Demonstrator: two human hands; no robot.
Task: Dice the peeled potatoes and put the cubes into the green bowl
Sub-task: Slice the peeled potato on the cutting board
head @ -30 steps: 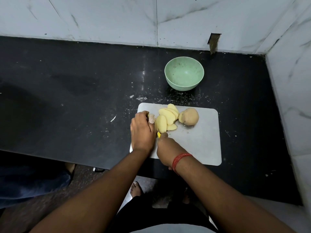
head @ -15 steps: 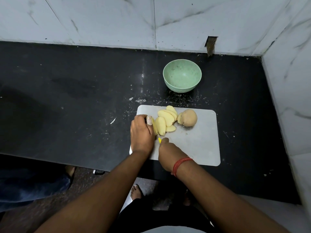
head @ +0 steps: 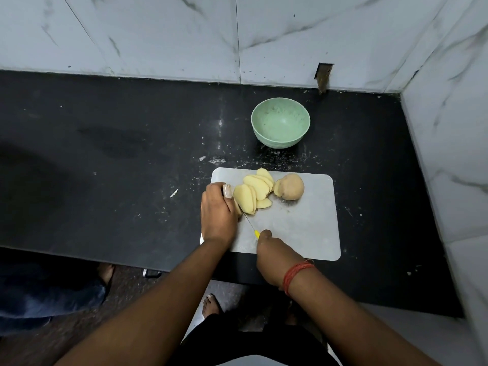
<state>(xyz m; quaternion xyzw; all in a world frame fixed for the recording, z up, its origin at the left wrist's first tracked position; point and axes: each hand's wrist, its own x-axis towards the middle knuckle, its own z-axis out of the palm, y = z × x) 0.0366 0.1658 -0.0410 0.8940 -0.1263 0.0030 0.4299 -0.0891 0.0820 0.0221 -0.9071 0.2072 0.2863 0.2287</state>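
Potato slices [head: 250,192] lie fanned on the cutting board [head: 303,228]; left hand [head: 217,210] steadies the potato piece, right hand [head: 274,256] grips the yellow-handled knife [head: 252,226]. Slicing stage; next, cross-cut into cubes.

- Dim, even light is falling from overhead, leaving the black counter [head: 111,165] murky.
- A faint glare streak is showing near the green bowl [head: 280,122].
- Wide-angle distortion is bending the marble wall [head: 290,35] at the edges.
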